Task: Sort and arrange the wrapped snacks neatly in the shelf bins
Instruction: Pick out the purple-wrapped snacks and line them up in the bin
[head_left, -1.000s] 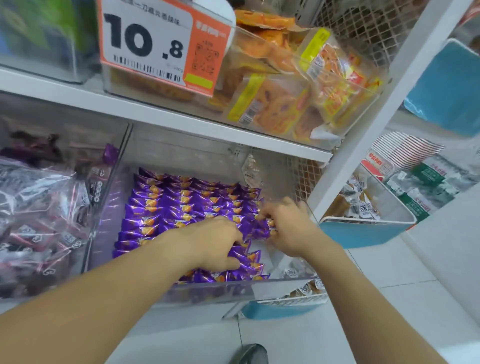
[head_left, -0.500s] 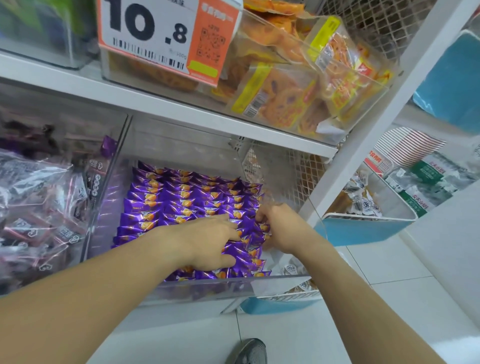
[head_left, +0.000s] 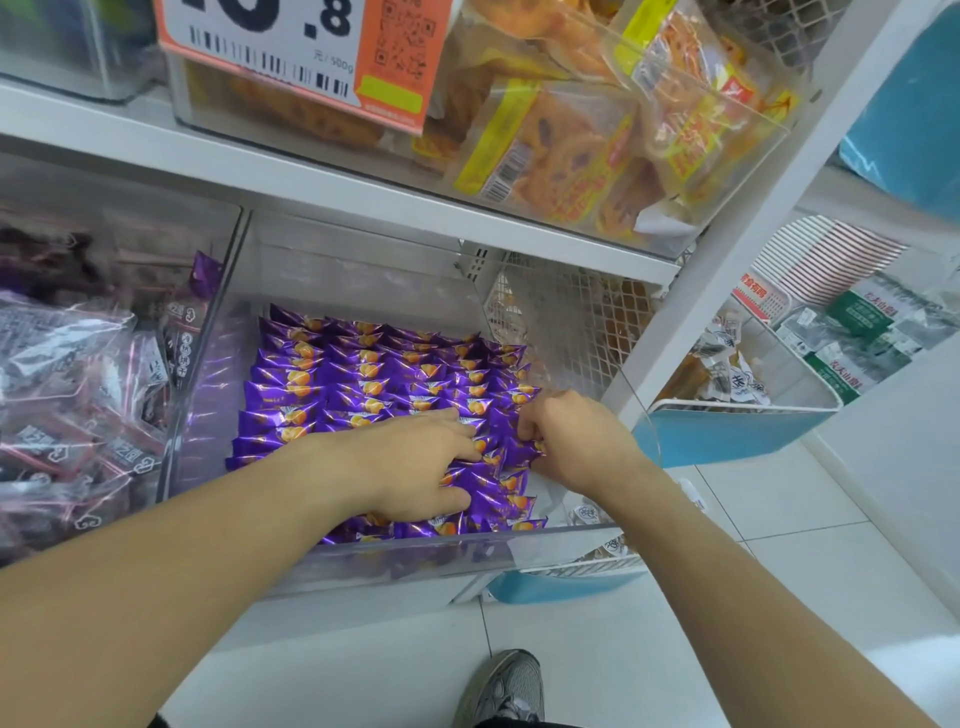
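Clear shelf bin (head_left: 332, 564), purple wrapped snacks (head_left: 363, 374): rear rows aligned, front-right corner unsorted; left hand (head_left: 415, 467) flat, pressing packets; right hand (head_left: 569, 441) curled, apparently pinching one there.

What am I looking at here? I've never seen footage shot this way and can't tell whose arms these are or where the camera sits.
There is no machine. The camera is worn on a person's head and looks forward and down, so the two arms reaching in are the wearer's own. They stand at a shop shelf; a shoe shows on the floor below. Both hands are in a clear bin filled with rows of purple wrapped snacks. The left hand lies on the packets with fingers fairly straight. The right hand has its fingers curled down among packets at the bin's right side; what it grips is hidden. Above sits a bin of orange snack packs with a price tag.
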